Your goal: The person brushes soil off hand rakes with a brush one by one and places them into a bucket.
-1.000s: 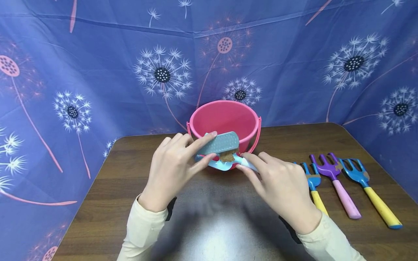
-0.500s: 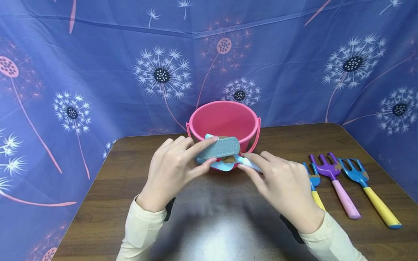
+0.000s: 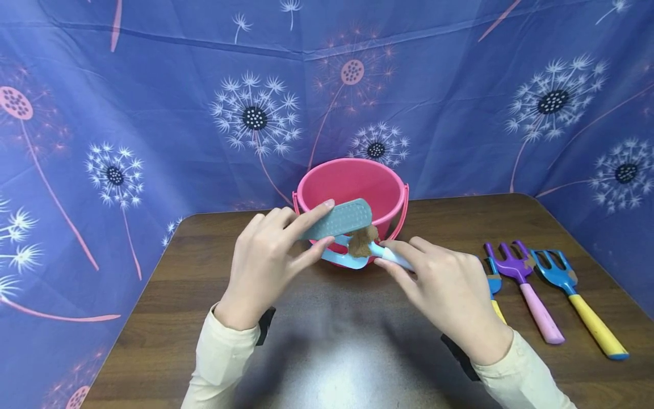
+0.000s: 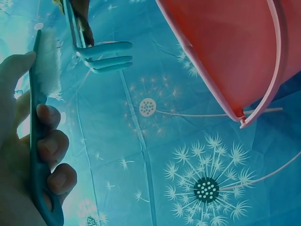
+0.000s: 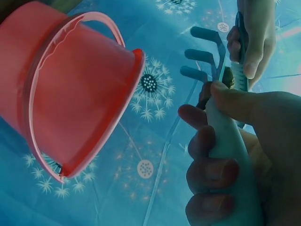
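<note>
My left hand (image 3: 271,258) holds a teal brush (image 3: 339,220), its back turned up in the head view. In the left wrist view pale bristles (image 4: 48,66) face the tines of a light blue hand fork (image 4: 108,49). My right hand (image 3: 444,284) grips that fork by its pale handle (image 5: 230,150). A brown, dirt-like patch (image 3: 361,241) covers the fork's neck, just below the brush in the head view. Whether the bristles touch the fork, I cannot tell. Both tools are held up in front of a pink bucket (image 3: 352,182).
On the wooden table (image 3: 168,312), to the right, lie a purple fork with a pink handle (image 3: 541,312), a blue fork with a yellow handle (image 3: 595,324) and another blue fork (image 3: 494,284), partly hidden by my right hand. Behind hangs a blue dandelion-print cloth (image 3: 179,102).
The brush first moved down across the fork, then back up and left, uncovering more of the brown patch. My right hand has shifted slightly right with the fork. The bucket stays put.
</note>
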`<action>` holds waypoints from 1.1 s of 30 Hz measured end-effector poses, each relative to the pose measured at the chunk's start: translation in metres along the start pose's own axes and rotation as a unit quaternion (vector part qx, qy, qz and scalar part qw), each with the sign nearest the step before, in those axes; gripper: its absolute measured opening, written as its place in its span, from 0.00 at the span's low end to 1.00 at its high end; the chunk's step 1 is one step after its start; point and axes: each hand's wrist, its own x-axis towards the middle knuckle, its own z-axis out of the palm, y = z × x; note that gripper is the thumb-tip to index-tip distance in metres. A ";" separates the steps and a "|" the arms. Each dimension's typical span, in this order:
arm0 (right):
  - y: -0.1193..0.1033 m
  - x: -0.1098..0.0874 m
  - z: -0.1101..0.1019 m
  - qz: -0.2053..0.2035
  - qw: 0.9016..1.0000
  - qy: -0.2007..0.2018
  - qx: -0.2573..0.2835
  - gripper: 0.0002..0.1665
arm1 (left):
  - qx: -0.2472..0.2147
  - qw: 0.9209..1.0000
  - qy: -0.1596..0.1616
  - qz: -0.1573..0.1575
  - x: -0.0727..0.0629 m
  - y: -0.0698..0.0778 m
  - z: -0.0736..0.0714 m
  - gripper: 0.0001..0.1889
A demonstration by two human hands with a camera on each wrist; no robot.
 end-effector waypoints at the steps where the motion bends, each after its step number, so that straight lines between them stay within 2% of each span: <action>1: 0.000 0.000 0.000 -0.001 1.000 0.002 -0.001 0.36 | 0.000 1.000 0.005 0.000 0.000 0.001 0.000 0.27; 4: 0.000 0.000 -0.001 0.002 1.000 0.003 0.001 0.35 | 0.004 1.000 0.007 0.007 0.001 0.002 0.002 0.27; 9: 0.000 0.000 -0.001 0.002 1.000 0.007 0.000 0.33 | 0.021 0.999 -0.011 0.031 0.000 0.004 0.006 0.25; 16: -0.001 -0.002 -0.001 0.017 1.000 0.001 0.004 0.31 | 0.018 0.998 -0.003 0.052 -0.002 0.002 0.003 0.24; 22: -0.001 -0.002 -0.001 0.025 1.000 -0.006 0.006 0.34 | 0.017 0.998 -0.030 0.049 -0.002 0.003 0.002 0.22; 26: 0.001 -0.003 -0.001 0.024 1.000 -0.006 0.007 0.34 | 0.016 0.998 -0.034 0.051 -0.003 0.003 0.003 0.22; 27: 0.002 -0.003 -0.001 0.023 1.000 -0.005 0.006 0.30 | 0.014 0.998 -0.035 0.049 -0.003 0.003 0.003 0.22; 33: 0.002 0.001 -0.002 0.016 1.000 0.014 -0.007 0.31 | -0.008 1.000 -0.011 0.023 -0.001 0.002 0.002 0.25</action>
